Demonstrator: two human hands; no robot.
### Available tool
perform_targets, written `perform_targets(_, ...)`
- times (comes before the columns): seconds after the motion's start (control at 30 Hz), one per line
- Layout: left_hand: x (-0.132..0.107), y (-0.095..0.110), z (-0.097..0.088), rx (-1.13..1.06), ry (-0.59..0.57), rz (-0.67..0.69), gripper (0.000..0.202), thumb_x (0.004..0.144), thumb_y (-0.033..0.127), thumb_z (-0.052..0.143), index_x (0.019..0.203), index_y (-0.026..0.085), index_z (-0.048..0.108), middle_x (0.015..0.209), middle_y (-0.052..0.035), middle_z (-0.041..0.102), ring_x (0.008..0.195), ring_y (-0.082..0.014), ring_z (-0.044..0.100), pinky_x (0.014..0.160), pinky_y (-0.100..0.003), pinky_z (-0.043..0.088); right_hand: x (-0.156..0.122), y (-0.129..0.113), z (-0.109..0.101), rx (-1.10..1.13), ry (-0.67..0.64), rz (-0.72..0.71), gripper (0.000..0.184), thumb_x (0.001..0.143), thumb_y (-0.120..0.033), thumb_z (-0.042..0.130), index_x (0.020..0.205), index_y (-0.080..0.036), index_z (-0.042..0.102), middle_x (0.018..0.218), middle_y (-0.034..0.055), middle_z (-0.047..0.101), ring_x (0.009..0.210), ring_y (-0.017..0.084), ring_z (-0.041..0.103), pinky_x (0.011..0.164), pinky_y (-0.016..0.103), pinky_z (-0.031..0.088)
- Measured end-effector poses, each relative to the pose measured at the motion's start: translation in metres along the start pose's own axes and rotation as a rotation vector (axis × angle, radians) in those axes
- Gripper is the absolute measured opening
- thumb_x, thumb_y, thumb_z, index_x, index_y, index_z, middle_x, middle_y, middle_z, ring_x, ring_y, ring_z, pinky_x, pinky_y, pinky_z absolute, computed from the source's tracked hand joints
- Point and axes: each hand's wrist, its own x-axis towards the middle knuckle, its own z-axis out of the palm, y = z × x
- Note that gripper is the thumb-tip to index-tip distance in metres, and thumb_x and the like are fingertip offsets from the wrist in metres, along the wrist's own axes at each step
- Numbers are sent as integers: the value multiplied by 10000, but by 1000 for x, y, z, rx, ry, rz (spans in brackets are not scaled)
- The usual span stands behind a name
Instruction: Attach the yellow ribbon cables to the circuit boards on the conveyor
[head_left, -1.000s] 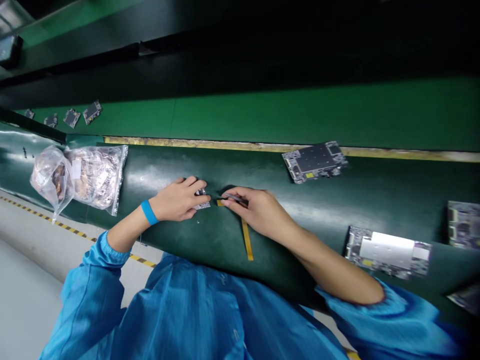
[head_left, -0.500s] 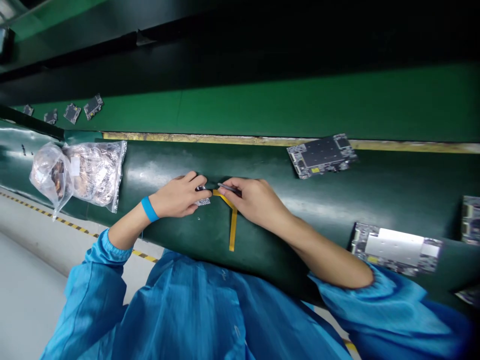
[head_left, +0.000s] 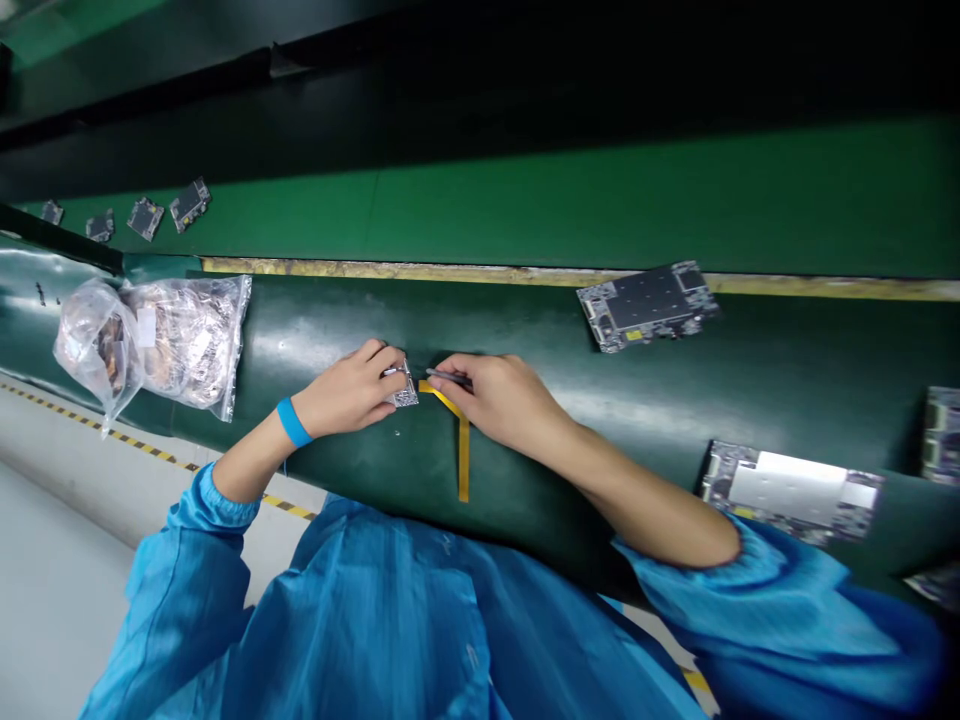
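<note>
Bright overhead light, pale glare along the green conveyor belt (head_left: 645, 415), glints on the plastic bag (head_left: 180, 345), soft shadows by the left hand (head_left: 349, 395) and right hand (head_left: 499, 400), top frame near black, circuit board (head_left: 787, 505) soft toward the right edge

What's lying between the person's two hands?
In the head view, a bent yellow strip lies between the left hand and the right hand, which holds tweezers; a silvery piece sits at the left fingertips.

The amber flex strip (head_left: 461, 445) had bent, its upper end swung toward 9 o'clock, up against the small silver part (head_left: 403, 395); the right hand (head_left: 499, 400) had slid its tweezers (head_left: 448, 376) toward the left hand (head_left: 345, 390).
</note>
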Motion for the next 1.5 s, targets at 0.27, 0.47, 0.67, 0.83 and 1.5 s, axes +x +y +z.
perform_targets(0.27,-9,12,9,49,74,-61,215,1122,318,582,1176,160,717,1451,-192,657,1358,-365,587,1034,-515,583,2,-4,0,-95,-17,39,235,1015,-351,620,1002,-262,837,819,51,809,727,241,710,664,327,388)
perform_targets(0.47,-14,24,15,121,167,-98,200,1123,284,599,1180,162,746,1465,-165,702,1380,-336,641,1146,-543,560,3,-8,-2,-138,-36,78,249,1007,-350,616,1027,-279,854,823,51,819,740,251,721,655,329,387)
perform_targets(0.67,-18,36,28,135,290,-143,213,1133,233,568,1174,143,757,1461,-160,731,1419,-330,674,1183,-519,607,5,-11,-7,-151,-66,67,261,1014,-353,608,1021,-274,856,841,53,828,743,244,725,647,326,384)
perform_targets(0.83,-20,41,42,109,339,-188,221,1133,202,567,1264,162,739,1502,-146,719,1487,-337,648,1231,-549,591,6,-15,-11,-231,-113,81,250,1022,-352,622,1052,-296,864,895,55,844,804,261,748,654,324,370)
perform_targets(1.5,-22,48,57,16,317,-226,351,1119,141,545,1437,150,694,1642,-177,614,1625,-381,476,1304,-615,505,5,-8,-10,-216,-84,20,281,1021,-348,574,1015,-268,843,768,57,802,714,260,727,648,328,387)
